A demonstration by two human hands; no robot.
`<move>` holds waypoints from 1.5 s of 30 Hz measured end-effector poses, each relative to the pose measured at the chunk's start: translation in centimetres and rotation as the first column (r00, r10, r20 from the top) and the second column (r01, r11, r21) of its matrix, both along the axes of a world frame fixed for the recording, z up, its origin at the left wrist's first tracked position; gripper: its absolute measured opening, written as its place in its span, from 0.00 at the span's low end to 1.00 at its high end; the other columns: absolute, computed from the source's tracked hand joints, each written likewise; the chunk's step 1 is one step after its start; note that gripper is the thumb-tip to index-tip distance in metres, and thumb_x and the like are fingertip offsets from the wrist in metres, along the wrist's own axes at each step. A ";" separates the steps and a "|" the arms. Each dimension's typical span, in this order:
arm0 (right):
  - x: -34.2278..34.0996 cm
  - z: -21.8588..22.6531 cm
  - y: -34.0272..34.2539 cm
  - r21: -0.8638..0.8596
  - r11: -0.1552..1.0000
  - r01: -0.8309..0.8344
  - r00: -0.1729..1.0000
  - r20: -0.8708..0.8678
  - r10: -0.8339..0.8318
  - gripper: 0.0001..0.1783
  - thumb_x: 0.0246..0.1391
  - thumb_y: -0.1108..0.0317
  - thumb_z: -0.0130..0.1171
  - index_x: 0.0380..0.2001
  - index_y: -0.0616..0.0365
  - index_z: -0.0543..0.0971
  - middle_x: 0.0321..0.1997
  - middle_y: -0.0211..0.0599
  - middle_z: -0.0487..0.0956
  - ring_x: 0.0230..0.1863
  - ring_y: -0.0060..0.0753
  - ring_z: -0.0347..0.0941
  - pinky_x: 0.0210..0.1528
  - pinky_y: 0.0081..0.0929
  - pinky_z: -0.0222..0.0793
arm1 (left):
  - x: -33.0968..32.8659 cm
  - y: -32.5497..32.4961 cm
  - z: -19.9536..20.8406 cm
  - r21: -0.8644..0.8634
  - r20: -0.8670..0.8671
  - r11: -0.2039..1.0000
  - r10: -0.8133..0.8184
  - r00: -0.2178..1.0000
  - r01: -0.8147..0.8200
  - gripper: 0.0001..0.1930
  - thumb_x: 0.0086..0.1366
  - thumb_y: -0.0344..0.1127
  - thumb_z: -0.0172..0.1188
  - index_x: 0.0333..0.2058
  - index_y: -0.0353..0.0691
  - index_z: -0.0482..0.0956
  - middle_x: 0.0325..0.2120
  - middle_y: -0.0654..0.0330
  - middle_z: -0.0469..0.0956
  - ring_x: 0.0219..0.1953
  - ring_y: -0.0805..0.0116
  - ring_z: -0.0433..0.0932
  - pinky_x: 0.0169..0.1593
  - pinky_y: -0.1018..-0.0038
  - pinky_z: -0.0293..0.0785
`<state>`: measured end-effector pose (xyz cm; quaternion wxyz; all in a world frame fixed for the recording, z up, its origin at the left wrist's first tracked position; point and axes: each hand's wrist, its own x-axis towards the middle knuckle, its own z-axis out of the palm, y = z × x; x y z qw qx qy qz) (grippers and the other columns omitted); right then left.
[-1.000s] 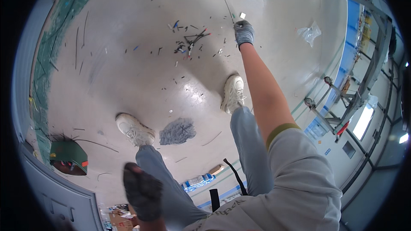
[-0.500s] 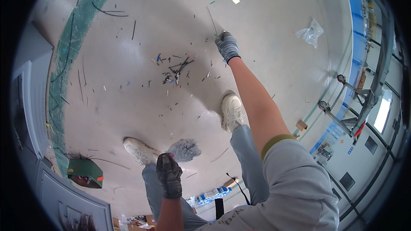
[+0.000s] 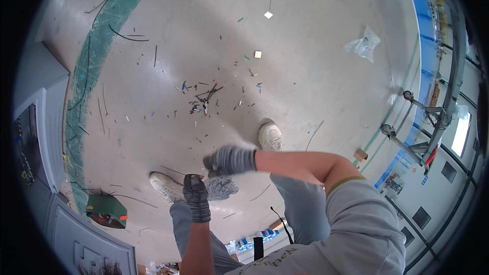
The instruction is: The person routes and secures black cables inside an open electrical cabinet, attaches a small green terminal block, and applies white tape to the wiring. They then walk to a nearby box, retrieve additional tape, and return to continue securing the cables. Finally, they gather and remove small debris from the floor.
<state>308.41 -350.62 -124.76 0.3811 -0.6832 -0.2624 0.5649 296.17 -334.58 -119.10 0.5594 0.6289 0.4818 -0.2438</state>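
Note:
In a dark grey glove, my left hand [image 3: 196, 198] is closed in front of my left shoe [image 3: 165, 186], with its fingertips pressed together. What it holds is hidden. My right hand [image 3: 229, 160], also gloved and blurred by motion, is closed just above and to the right of it, the fingertips nearly meeting. A thin dark wire [image 3: 172, 169] sticks out to the left beside the fingertips and appears to run toward my right hand. Below that hand lies a rounded, mottled grey thing [image 3: 224, 189]. Ahead on the floor is a loose scatter of short wire offcuts [image 3: 206, 97].
A pale square piece [image 3: 258, 54] and a white tag on a wire [image 3: 268, 15] lie farther off. Grey cabinets [image 3: 41, 81] and a green bin-like object [image 3: 106, 211] stand left. At right are a clear plastic bag [image 3: 365, 44] and a wheeled metal frame [image 3: 420, 117].
My right hand has come back from the far floor to my left hand. The thin wire it gripped there is gone from that spot, and the pale square now shows.

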 end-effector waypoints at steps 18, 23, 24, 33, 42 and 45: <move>34.0 -25.4 -23.2 -0.373 0.491 0.787 0.431 0.902 -0.007 0.14 0.45 0.58 0.59 0.24 0.60 0.80 0.28 0.48 0.79 0.29 0.45 0.75 0.35 0.39 0.70 | -1.8 2.7 2.3 -0.194 -0.035 0.936 0.294 0.955 -0.295 0.11 0.68 0.40 0.51 0.32 0.39 0.72 0.17 0.71 0.65 0.12 0.84 0.58 0.16 0.83 0.55; 31.5 -22.5 -20.2 -0.133 0.452 0.882 0.334 0.854 -0.399 0.14 0.52 0.61 0.58 0.31 0.64 0.77 0.31 0.43 0.80 0.33 0.35 0.75 0.39 0.32 0.69 | -0.5 1.0 3.1 -0.206 -0.147 0.926 0.291 0.945 -0.317 0.12 0.69 0.40 0.50 0.32 0.37 0.74 0.12 0.74 0.60 0.12 0.86 0.54 0.16 0.83 0.49; 29.9 -20.6 -17.6 0.010 0.442 0.897 0.242 0.825 -0.511 0.13 0.53 0.63 0.57 0.32 0.64 0.76 0.31 0.42 0.80 0.33 0.32 0.74 0.39 0.30 0.69 | -0.4 1.2 3.3 -0.214 -0.166 0.913 0.316 0.934 -0.347 0.12 0.69 0.40 0.50 0.32 0.37 0.74 0.12 0.74 0.59 0.12 0.86 0.53 0.16 0.83 0.48; -4.1 2.5 0.0 -0.019 0.936 0.351 0.866 -0.372 -0.333 0.05 0.50 0.75 0.56 0.31 0.60 0.71 0.26 0.37 0.71 0.28 0.33 0.67 0.34 0.27 0.67 | 0.5 2.6 3.8 -0.437 -0.227 0.787 0.371 0.901 -0.434 0.15 0.68 0.45 0.51 0.39 0.41 0.78 0.17 0.75 0.59 0.17 0.86 0.56 0.21 0.86 0.53; -9.4 12.7 4.4 -0.078 0.972 0.220 0.899 -0.371 -0.233 0.05 0.51 0.75 0.56 0.30 0.60 0.71 0.22 0.32 0.70 0.24 0.25 0.65 0.30 0.26 0.67 | -3.4 6.7 8.7 -0.663 -0.198 0.613 0.410 0.890 -0.430 0.13 0.69 0.44 0.50 0.37 0.42 0.77 0.16 0.74 0.60 0.17 0.85 0.55 0.21 0.85 0.52; -10.3 18.8 7.2 -0.174 0.961 0.215 0.866 -0.421 -0.270 0.04 0.52 0.74 0.57 0.29 0.59 0.71 0.21 0.29 0.69 0.25 0.17 0.62 0.29 0.22 0.65 | -5.1 8.5 13.0 -0.423 0.040 0.841 0.388 0.921 -0.336 0.09 0.68 0.39 0.49 0.34 0.43 0.76 0.16 0.72 0.61 0.16 0.83 0.56 0.20 0.83 0.53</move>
